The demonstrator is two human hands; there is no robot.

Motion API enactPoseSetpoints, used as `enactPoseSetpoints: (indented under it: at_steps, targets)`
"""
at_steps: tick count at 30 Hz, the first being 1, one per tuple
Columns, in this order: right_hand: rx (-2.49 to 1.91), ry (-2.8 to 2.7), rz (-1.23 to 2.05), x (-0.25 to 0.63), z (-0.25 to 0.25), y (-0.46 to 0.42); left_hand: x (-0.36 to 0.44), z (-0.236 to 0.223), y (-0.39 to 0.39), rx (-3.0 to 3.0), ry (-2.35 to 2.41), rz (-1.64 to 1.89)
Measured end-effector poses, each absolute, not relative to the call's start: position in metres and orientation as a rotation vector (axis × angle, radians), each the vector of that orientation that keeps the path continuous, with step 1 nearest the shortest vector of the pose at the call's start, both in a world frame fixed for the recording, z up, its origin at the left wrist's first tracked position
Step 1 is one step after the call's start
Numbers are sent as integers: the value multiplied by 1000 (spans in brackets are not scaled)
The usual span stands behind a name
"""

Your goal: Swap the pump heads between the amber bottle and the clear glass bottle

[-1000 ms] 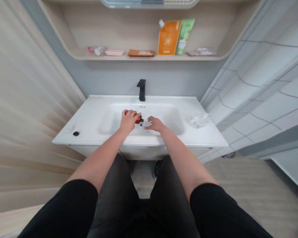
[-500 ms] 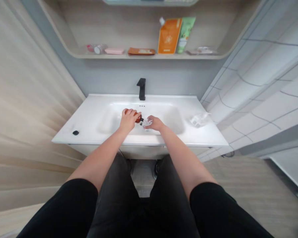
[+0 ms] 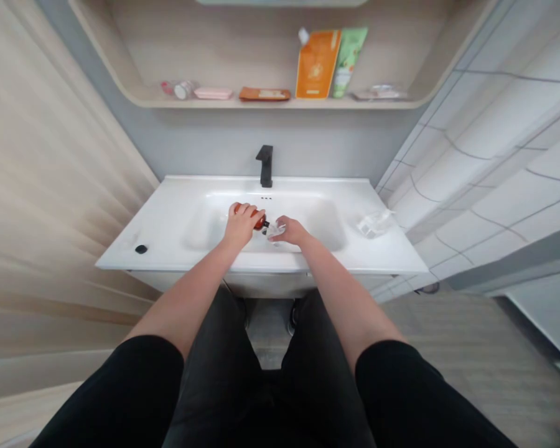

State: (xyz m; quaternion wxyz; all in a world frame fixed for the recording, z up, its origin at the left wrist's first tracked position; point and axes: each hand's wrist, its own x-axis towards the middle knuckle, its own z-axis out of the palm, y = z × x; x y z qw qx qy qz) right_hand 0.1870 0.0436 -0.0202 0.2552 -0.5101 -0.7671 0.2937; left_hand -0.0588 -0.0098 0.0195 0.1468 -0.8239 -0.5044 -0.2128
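Observation:
Over the white sink basin (image 3: pixel 203 218), my left hand (image 3: pixel 243 221) is wrapped round a reddish-brown bottle (image 3: pixel 260 222). The bottle is tipped on its side, its black neck pointing right. My right hand (image 3: pixel 290 230) is closed on a small clear plastic piece (image 3: pixel 275 231), perhaps a little container, held right at the bottle's mouth. Whether the two touch, and whether any liquid passes, I cannot tell. A small black cap (image 3: pixel 141 249) lies on the counter at the left.
Behind the basin rises a black faucet (image 3: pixel 265 166). Crumpled clear plastic (image 3: pixel 375 223) lies on the counter's right. Above, a shelf (image 3: pixel 205 106) carries an orange pouch (image 3: pixel 318 65), a green tube (image 3: pixel 349 62) and small packets. A beige curtain (image 3: pixel 51 186) hangs at the left.
Both hands stay almost in place, with the bottle still tipped toward the clear plastic piece. The whole view has shifted very slightly.

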Motion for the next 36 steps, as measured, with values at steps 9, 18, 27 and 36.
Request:
enactPoseSetpoints:
  at_steps: [9, 18, 27, 36]
  targets:
    - [-1371, -2077, 778, 186, -19, 42, -58, 21, -11, -2372, -1450, -616]
    - [-1348, -2046, 801, 186, -21, 44, -56, 24, -13, -2352, -1444, -619]
    - [-1337, -2037, 807, 186, -19, 42, -55, 24, -12, -2407, -1438, -692]
    - [-1300, -2019, 805, 186, -16, 41, -55, 28, -12, -2372, -1357, -643]
